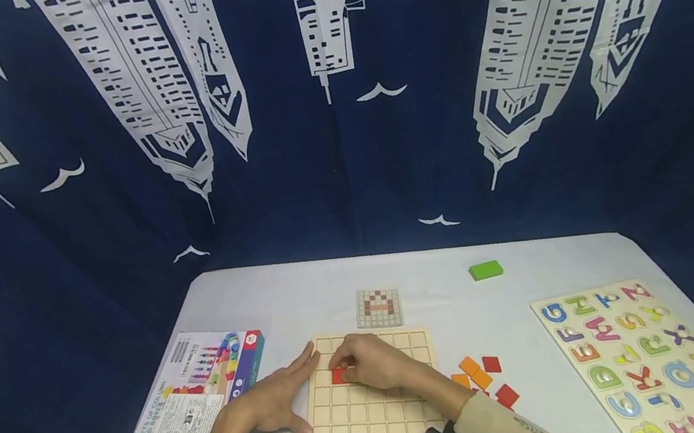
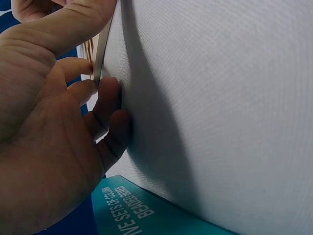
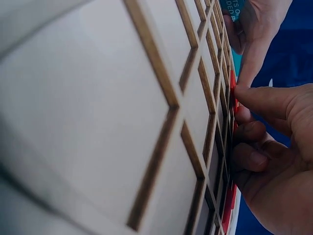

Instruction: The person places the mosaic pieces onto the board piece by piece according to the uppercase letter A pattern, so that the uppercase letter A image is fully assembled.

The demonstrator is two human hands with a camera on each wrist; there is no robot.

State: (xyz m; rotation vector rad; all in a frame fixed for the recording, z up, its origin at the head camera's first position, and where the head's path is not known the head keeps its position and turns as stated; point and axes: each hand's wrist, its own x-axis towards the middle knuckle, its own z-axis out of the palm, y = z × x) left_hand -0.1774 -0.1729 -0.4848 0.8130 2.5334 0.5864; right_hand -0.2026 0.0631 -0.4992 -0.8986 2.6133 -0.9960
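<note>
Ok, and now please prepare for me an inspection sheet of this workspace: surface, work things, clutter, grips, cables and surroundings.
Surface: white tablecloth, with things spread over it.
Job's things: wooden grid board; red tile on its upper left part; pattern card beyond it; loose orange and red tiles to its right.
Clutter: printed box at left; green block and letter puzzle at right.
Left grip: spread, touching the board's left edge.
Right grip: curled, fingertips at the red tile.
Cables: nothing seen.
Surroundings: dark blue hanging cloth, printed with white buildings and birds.
</note>
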